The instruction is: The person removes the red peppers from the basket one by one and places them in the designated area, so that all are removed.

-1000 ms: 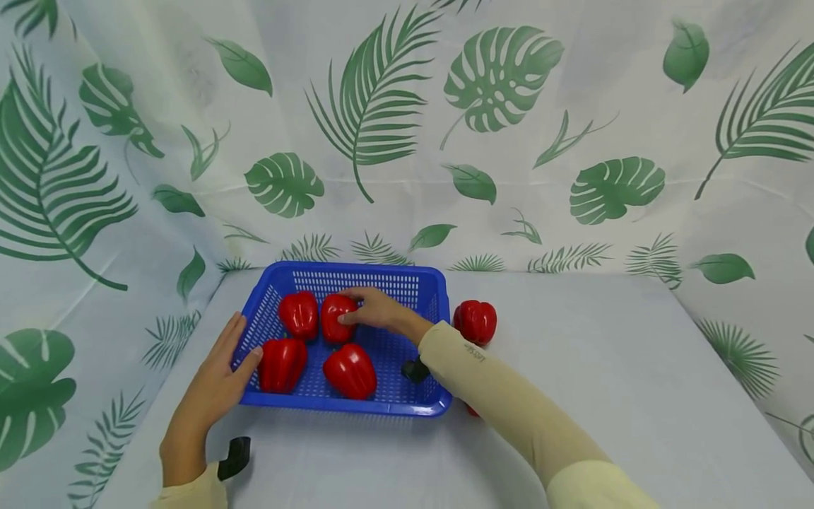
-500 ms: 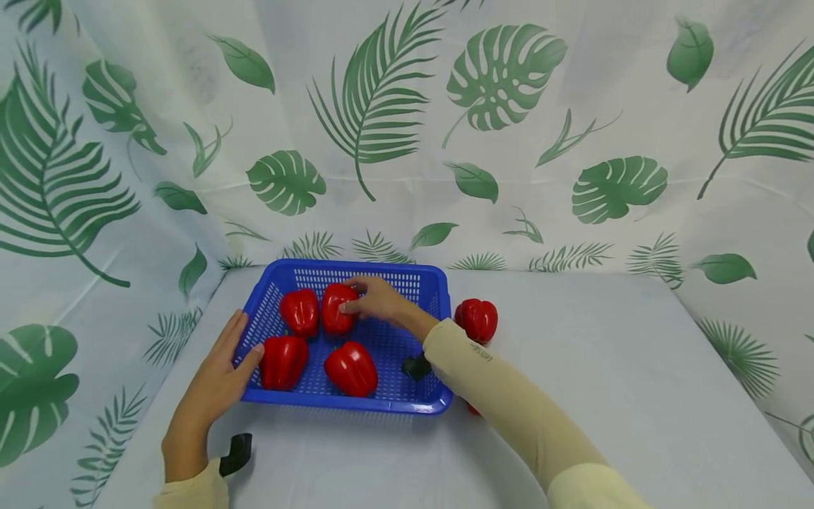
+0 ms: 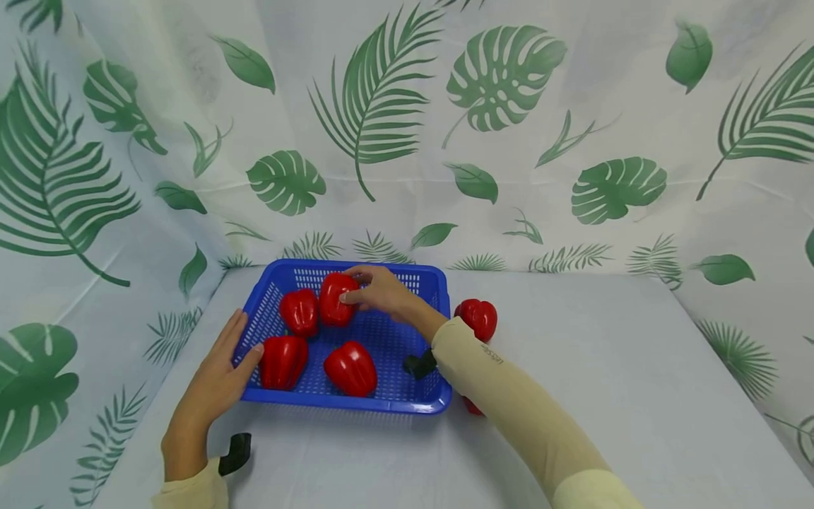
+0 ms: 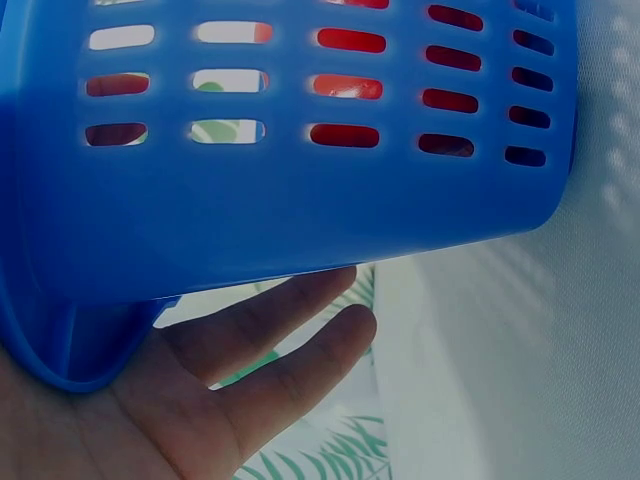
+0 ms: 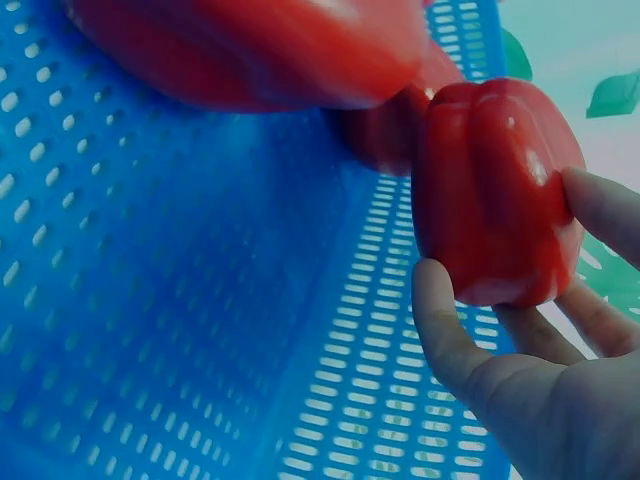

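Observation:
In the head view the blue basket [image 3: 407,408] holds several red peppers. My right hand [image 3: 384,291] grips one red pepper [image 3: 335,300] near the back wall; the right wrist view shows thumb and fingers of that hand [image 5: 540,370] around this pepper [image 5: 495,200]. Beside it on the left lies another pepper [image 3: 299,312], with one at the front left [image 3: 282,362] and one at front centre [image 3: 350,369]. My left hand [image 3: 216,382] rests at the basket's left side, fingers straight; the left wrist view shows this hand [image 4: 250,390] against the outer wall [image 4: 250,220].
Right of the basket, a red pepper [image 3: 478,318] lies on the white table [image 3: 604,367]; another [image 3: 472,405] is partly hidden by my right sleeve. Black devices are on both wrists [image 3: 236,454]. Leaf-patterned cloth [image 3: 407,141] stands behind and at the left.
The pepper in my right hand has moved up and slightly toward the back of the basket. My left hand has stayed at the basket's side.

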Motion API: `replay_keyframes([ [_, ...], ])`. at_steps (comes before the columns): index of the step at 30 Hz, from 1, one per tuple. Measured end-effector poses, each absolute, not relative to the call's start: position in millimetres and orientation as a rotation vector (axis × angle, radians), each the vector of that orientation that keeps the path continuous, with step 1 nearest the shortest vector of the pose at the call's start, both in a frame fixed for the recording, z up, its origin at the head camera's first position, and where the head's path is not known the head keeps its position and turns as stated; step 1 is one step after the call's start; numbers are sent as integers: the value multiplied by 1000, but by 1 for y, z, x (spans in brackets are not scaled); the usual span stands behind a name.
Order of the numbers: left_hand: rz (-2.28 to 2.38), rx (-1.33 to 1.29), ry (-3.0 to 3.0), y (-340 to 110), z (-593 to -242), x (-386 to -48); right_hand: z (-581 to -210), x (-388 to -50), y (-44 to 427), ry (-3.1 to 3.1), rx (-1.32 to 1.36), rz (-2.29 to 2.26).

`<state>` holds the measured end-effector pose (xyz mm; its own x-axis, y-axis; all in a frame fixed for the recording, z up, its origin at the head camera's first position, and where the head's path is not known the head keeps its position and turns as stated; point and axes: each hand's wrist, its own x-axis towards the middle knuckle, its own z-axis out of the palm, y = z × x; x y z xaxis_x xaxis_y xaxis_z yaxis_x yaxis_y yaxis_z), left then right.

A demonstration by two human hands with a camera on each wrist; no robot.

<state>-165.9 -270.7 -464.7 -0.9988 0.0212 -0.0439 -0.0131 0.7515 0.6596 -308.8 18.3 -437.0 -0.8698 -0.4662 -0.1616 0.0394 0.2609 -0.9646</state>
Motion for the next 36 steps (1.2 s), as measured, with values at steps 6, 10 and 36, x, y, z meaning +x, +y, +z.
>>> replay_keyframes([
  [6, 1099, 3, 2901, -270, -464, -165, -428, -309, 28, 2115, -435, -1677],
  [10, 1097, 4, 2903, -270, -464, -165, -422, -309, 37, 2135, -440, -1675],
  [36, 1089, 36, 2910, -270, -463, -164, -397, -296, 109, 2131, -339, -1796],
])
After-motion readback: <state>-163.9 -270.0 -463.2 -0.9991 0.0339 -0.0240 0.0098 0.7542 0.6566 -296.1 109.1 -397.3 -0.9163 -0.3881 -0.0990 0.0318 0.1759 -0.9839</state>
